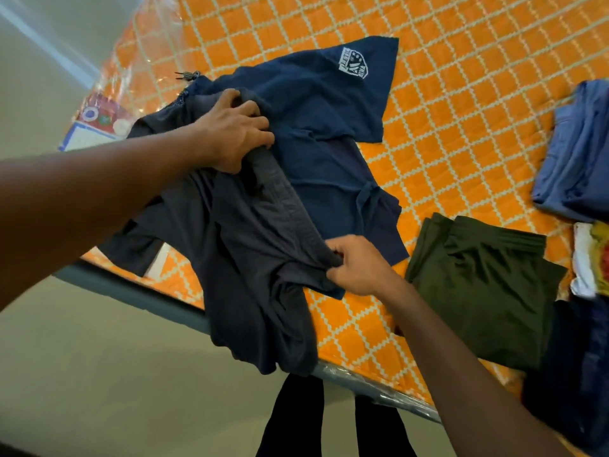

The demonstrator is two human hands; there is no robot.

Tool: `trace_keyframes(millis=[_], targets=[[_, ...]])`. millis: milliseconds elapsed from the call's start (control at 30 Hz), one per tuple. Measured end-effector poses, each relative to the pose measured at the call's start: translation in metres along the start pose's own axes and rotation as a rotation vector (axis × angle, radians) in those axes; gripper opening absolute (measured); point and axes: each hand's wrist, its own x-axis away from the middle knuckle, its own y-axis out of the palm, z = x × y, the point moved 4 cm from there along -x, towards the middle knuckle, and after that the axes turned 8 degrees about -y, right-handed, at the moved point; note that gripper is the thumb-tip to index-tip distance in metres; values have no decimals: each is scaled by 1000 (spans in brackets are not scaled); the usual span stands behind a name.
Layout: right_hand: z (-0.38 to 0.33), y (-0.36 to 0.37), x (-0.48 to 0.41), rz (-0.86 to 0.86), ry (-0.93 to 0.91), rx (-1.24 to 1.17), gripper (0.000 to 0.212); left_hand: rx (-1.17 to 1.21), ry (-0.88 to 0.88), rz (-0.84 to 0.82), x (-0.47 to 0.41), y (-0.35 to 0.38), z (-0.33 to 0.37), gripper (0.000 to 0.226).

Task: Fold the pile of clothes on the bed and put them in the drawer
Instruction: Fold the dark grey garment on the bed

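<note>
A dark grey pair of shorts [250,268] lies over the bed's near edge, its legs hanging off. My left hand [235,133] grips one end of its elastic waistband. At the other end my right hand [356,265] pinches the same band. Under the shorts spreads a navy garment [329,113] with a white crest on it, unfolded on the orange checked mattress [461,77].
A folded olive green garment [484,285] lies to the right near the edge. Folded blue clothes [576,153] are stacked at the far right, with a white and yellow item [590,258] and dark denim [580,374] below. My legs stand on the floor [99,374].
</note>
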Motion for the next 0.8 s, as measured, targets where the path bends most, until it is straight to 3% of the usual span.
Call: trace_keyframes(millis=[133,233,333,500,533,633,667,733,800], targets=[[0,17,22,-66,-11,210,37,-26,26,38,-5,-8,-1,62],[-1,26,26,16,-107,410,56,-83,-8,9,0,-14,-5,60],[-1,33,27,48,-148,381,72,-60,-95,8,17,-10,-22,59],[4,41,32,169,-131,413,48,114,-101,68,69,18,-37,79],[6,41,33,196,-91,404,49,191,-118,82,82,23,-37,79],[13,42,41,145,141,355,81,425,-197,106,119,39,-33,77],[13,41,45,161,194,314,78,488,-247,100,128,43,-30,76],[11,40,50,288,233,108,56,601,-404,61,140,52,-27,67],[15,42,52,362,293,-25,47,700,-572,73,143,61,-24,40]])
